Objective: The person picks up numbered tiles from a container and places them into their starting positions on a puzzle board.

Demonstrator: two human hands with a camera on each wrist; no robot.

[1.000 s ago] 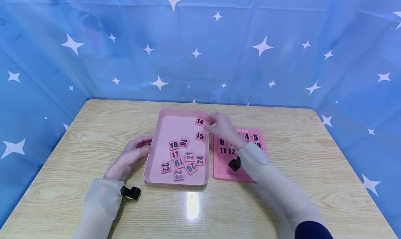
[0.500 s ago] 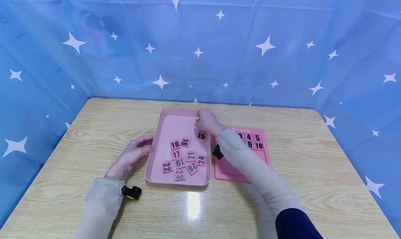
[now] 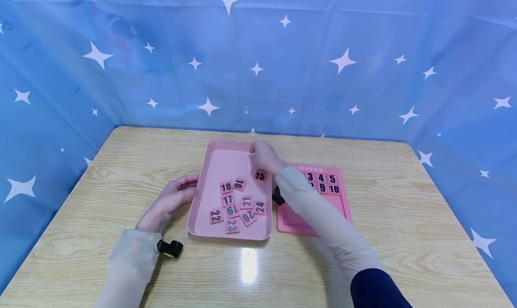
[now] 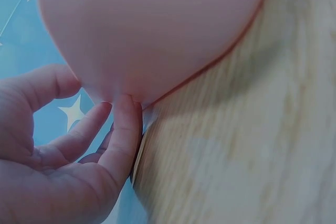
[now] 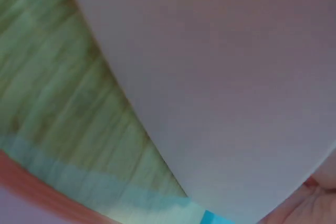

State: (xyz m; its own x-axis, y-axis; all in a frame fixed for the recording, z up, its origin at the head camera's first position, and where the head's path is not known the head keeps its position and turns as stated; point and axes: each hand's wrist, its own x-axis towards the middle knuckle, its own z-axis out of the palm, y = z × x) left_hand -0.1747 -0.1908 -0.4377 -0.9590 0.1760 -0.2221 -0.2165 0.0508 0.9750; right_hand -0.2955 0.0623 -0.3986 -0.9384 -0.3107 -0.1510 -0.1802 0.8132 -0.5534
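A pink tray [image 3: 218, 160] holds several number tiles, among them 15 [image 3: 260, 176], 18 [image 3: 226, 187] and 22 [image 3: 216, 216]. My left hand [image 3: 173, 200] touches the tray's left wall from outside, its fingertips resting on the wall in the left wrist view. Over the tray's far right corner, my right hand [image 3: 266, 157] reaches down with bent fingers. Its fingertips are hidden, as is the spot where tile 14 lay; I cannot tell whether they grip the tile. A pink number board [image 3: 299, 220], partly behind the right forearm, shows tiles 3, 4, 5, 9 and 10.
The wooden table [image 3: 404, 200] carries the tray and, close to its right side, the board. Behind and at the sides hangs a blue star-patterned cloth [image 3: 226, 52]. The right sleeve [image 3: 331, 222] crosses over the board.
My right hand has moved left from the tray's right rim into its far corner, covering tile 14. During the last half second it has barely moved. The left hand keeps its place.
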